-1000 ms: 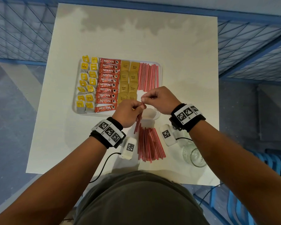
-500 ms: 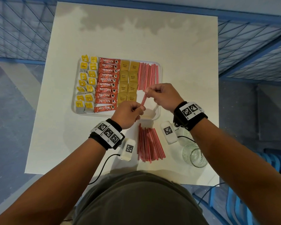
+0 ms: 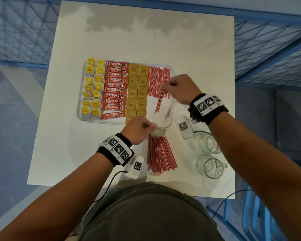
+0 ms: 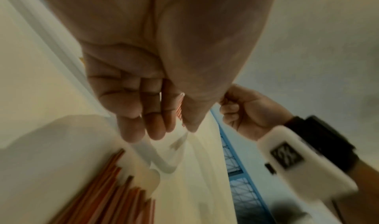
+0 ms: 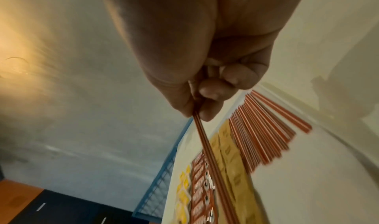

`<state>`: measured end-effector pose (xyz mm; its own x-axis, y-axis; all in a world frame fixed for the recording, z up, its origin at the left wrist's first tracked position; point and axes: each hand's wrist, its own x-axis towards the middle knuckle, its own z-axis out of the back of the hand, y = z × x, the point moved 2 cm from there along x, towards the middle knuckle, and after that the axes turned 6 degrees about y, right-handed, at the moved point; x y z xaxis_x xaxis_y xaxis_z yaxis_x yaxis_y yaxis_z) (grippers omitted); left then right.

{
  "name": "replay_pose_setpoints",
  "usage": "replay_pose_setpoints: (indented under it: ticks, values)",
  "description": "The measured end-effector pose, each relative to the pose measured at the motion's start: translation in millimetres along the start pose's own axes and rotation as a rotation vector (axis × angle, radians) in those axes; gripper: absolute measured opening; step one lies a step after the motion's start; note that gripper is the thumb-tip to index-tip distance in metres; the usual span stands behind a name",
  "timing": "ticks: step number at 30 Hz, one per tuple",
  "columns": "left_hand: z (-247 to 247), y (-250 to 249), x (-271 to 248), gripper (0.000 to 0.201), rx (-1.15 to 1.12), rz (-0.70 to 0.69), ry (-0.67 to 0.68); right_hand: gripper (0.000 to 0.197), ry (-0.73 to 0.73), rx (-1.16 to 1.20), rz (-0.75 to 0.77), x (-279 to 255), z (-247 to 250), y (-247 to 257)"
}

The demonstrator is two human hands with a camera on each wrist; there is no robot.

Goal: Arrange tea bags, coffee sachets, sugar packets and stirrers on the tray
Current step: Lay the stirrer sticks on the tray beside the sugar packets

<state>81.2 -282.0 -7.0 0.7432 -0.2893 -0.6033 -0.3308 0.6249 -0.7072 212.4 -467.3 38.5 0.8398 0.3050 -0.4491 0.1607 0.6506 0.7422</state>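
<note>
My right hand (image 3: 178, 89) has carried two red stirrers (image 3: 161, 100) up over the tray (image 3: 169, 119), away from my left hand (image 3: 137, 130), and pinches them above the stirrer row (image 3: 157, 80) at the tray's right end. The left grip is curled near the tray's front rim (seemingly empty, though blur hides it). A loose bundle (image 3: 161, 153) waits on the white bench (image 3: 189, 49) just in front of the tray, with two glass mugs (image 3: 208, 155) to its right; blue mesh railing surrounds us.
</note>
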Motion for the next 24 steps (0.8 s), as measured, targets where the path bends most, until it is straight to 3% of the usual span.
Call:
replay_pose_setpoints:
  ticks: [3, 7, 15, 24]
  values:
    - [-10, 15, -3, 0.046, 0.153, 0.088, 0.121, 0.039, -0.054, -0.111, -0.062, 26, 19, -3]
    - [-24, 26, -5, 0.056, 0.361, 0.203, 0.181, 0.038, -0.071, -0.201, -0.152, 62, 29, -11]
    - [-41, 19, -3, 0.053, 0.495, 0.234, 0.139, 0.03, -0.062, -0.369, -0.301, 108, 20, -31]
    - [-44, 22, 4, 0.043, 0.466, 0.269, 0.077, 0.029, -0.056, -0.413, -0.304, 112, 14, -38]
